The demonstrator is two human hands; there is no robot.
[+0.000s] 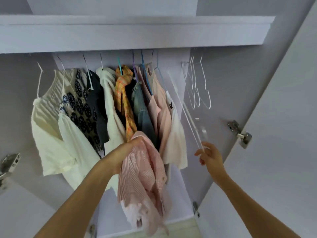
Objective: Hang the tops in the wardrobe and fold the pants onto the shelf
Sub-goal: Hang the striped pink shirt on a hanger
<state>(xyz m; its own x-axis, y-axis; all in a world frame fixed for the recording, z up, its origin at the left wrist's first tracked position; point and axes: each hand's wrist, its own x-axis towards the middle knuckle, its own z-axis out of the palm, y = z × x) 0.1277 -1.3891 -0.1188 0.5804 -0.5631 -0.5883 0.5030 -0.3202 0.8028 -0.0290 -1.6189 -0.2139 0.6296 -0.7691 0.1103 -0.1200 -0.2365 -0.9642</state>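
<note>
While rail hidden, right hand (208,156) pinches blurred hanger (187,110).

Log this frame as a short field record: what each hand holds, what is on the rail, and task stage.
left hand: grips pink striped shirt, bunched, not on a hanger
right hand: pinches white hanger, bare, tilted, blurred
rail: row of hung tops; spare white hangers at right end
stage: shirt not yet hung
pants: none visible

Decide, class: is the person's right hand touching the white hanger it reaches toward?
Touching. The head view shows the right hand pinching the lower end of the white hanger between its fingers.
</note>
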